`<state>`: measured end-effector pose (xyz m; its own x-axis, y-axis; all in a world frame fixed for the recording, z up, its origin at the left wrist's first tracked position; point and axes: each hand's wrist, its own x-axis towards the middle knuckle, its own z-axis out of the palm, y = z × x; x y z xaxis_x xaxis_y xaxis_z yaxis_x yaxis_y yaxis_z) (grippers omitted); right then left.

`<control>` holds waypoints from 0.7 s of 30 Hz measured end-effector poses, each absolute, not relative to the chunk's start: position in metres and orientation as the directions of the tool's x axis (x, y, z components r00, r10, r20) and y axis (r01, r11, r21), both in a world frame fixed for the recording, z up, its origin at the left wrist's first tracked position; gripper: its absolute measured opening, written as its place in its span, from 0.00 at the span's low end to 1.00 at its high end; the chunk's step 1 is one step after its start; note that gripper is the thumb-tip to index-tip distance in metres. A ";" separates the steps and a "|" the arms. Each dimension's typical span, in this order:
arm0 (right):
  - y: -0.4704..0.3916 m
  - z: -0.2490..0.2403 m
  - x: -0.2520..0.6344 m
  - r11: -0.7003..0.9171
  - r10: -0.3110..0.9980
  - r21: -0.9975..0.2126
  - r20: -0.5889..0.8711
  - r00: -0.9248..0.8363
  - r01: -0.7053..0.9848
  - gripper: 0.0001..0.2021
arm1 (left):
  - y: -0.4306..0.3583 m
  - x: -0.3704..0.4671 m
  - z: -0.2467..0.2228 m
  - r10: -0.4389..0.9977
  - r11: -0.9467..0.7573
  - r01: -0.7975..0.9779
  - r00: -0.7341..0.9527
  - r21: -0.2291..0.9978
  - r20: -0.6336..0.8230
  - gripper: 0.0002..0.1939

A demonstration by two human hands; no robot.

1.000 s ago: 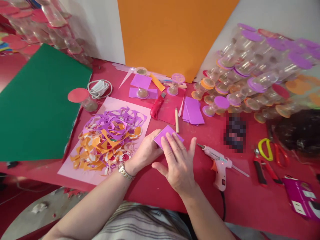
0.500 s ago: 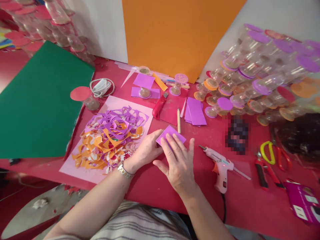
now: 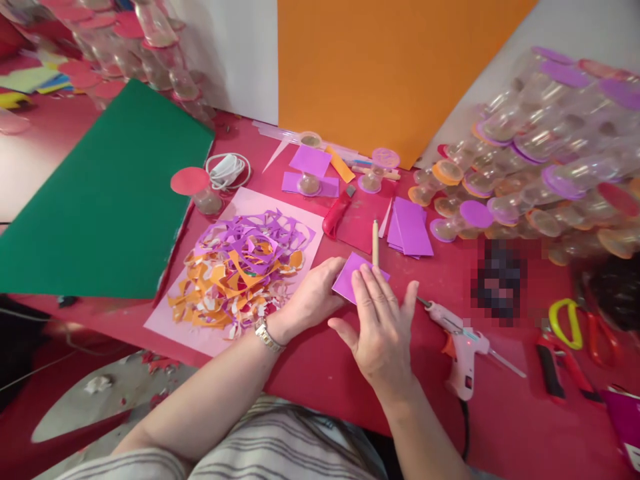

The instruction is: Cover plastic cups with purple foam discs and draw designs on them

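My left hand (image 3: 316,293) holds a small purple foam square (image 3: 349,275) by its left side, over the front part of the red table. Across the square's right part lie the stretched fingers of my right hand (image 3: 383,327), with the thumb spread apart. Just behind the square is a wooden stick (image 3: 375,241), and a stack of purple rectangles (image 3: 409,228) rests to its right. Purple, orange and white scraps (image 3: 245,267) are heaped on a pink sheet (image 3: 175,320) left of my hands.
A pink glue gun (image 3: 463,347) lies to the right, near red-handled pliers (image 3: 551,373). At the back are a red cutter (image 3: 338,213) and stacked clear cups with purple discs (image 3: 530,140). A green board (image 3: 110,200) covers the left side.
The view has shifted, so the table's things appear farther right. My right hand's fingers have slid slightly toward the right of the purple square, baring more of its surface.
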<state>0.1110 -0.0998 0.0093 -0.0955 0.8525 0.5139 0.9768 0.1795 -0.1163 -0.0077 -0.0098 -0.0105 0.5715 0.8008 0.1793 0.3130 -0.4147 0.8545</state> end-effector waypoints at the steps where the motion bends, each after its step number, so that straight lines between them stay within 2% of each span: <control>1: -0.100 0.009 0.111 0.178 0.853 -0.117 0.512 -0.095 0.977 0.29 | -0.010 -0.008 -0.010 0.793 -0.407 0.299 0.585 0.863 0.172 0.16; 5: -0.100 0.008 0.110 0.186 0.850 -0.135 0.519 -0.091 0.973 0.29 | -0.009 -0.009 -0.007 0.779 -0.399 0.277 0.606 0.874 0.163 0.10; 16: -0.098 0.004 0.109 0.187 0.829 -0.121 0.552 -0.091 0.975 0.31 | -0.010 -0.008 -0.007 0.788 -0.381 0.276 0.596 0.882 0.154 0.09; 21: -0.099 0.007 0.109 0.219 0.797 -0.146 0.597 -0.090 0.965 0.32 | -0.010 -0.007 -0.006 0.781 -0.417 0.254 0.590 0.872 0.202 0.07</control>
